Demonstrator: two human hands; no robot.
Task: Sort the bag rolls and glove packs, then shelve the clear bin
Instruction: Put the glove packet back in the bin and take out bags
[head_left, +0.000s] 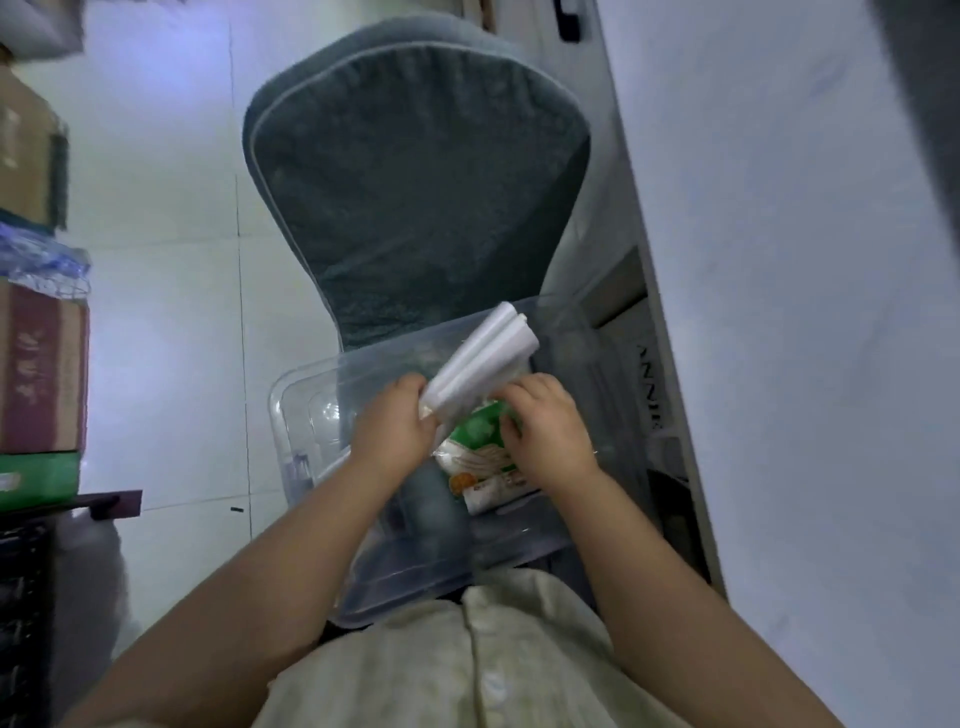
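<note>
The clear bin (291, 415) near you, before the grey chair (415, 182). Your left hand (397, 421) grips the white bag rolls (488, 353) above its far half; your right hand (545, 421) curls round the green glove pack (483, 447) inside. Keep the rolls bundled, settle them apart from the packs

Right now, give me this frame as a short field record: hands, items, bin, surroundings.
left hand: grips the lower end of the white bag rolls
right hand: fingers curled on the green glove pack
glove pack: inside the clear bin, below the rolls
clear bin: in front of the person, far end by the grey chair
shelved: not yet
</note>
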